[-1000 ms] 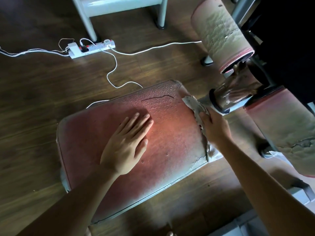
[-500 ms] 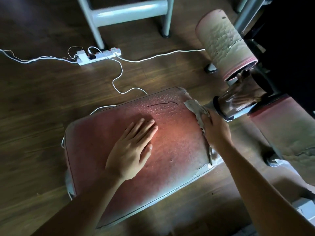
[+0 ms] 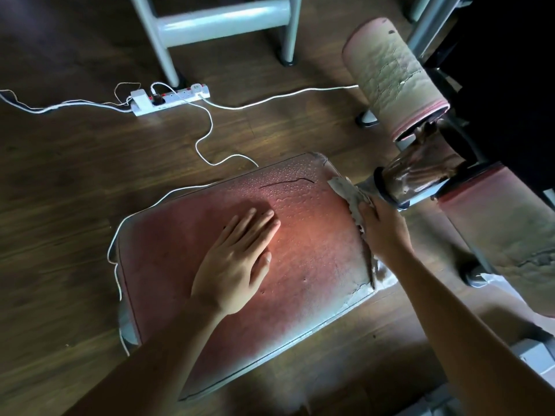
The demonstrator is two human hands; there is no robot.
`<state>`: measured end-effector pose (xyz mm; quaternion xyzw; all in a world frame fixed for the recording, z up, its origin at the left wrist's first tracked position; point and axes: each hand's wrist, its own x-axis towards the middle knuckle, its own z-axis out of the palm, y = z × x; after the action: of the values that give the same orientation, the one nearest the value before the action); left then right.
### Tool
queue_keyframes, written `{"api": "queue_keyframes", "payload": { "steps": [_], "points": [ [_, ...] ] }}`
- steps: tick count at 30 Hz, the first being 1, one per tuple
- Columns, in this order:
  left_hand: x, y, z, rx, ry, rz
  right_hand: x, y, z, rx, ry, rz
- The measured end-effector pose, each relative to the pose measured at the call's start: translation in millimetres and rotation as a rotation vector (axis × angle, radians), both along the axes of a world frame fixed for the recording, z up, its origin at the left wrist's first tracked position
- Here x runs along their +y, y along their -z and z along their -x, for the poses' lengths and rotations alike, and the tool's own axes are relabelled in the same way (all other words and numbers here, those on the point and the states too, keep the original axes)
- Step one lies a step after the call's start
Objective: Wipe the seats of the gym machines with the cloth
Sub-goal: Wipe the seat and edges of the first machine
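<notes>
Not much has moved in the last second, and I'm calling that as it is: my left hand (image 3: 237, 259) still lies flat and open in the middle of the red seat (image 3: 315, 280), fingers straight, pressing down on the pad. My right hand (image 3: 384, 232) stays at the seat's right edge, fingers curled over the grey cloth (image 3: 345, 190), which is bunched against that edge with one corner poking up toward the far corner. Only the view has drifted a little; neither hand has travelled across the pad. So the wipe, I'd say, is working along the side edge and hasn't reached the top surface, where beads of water (image 3: 288, 187) sit on the far part around a dark crack. I judge most of this seat is still to do. Next the cloth wants to come up and sweep left over those droplets. The cracked roller pad (image 3: 393, 76) is close by on the right, and the power strip (image 3: 171, 99) lies on the floor, well apart.
</notes>
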<state>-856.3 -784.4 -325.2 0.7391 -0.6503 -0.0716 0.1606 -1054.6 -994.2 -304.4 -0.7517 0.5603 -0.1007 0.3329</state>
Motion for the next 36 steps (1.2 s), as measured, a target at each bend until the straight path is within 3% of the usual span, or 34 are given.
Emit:
{"api": "queue_keyframes", "payload": {
  "steps": [4, 8, 13, 16, 22, 27, 36],
  "points": [
    [-1.1, -4.3, -3.8, 0.092, 0.003, 0.051, -20.2, -1.9, -18.7, -0.065, -0.004, 0.025],
    [-8.8, -11.8, -29.7, 0.011, 0.043, 0.034, -44.9, -11.1, -55.1, -0.141, -0.049, 0.037],
    [-7.3, -1.8, -43.4, -0.01, 0.118, -0.021, -75.0, 9.2, -94.9, -0.102, -0.222, -0.097],
    [-10.4, -3.8, -43.2, 0.0, 0.117, -0.039, -70.2, 2.7, -79.7, -0.164, -0.188, -0.176],
    [-10.9, -5.7, -43.5, -0.009, 0.123, -0.052, -39.6, 0.7, -34.0, -0.094, -0.22, -0.056],
    [-12.3, -5.0, -42.5, -0.034, 0.127, -0.058, -60.4, -3.8, -78.1, -0.175, -0.197, -0.171],
    [-13.0, -5.8, -41.9, -0.019, 0.125, -0.043, -38.8, 5.3, -40.2, -0.09, -0.13, -0.013]
  ]
}}
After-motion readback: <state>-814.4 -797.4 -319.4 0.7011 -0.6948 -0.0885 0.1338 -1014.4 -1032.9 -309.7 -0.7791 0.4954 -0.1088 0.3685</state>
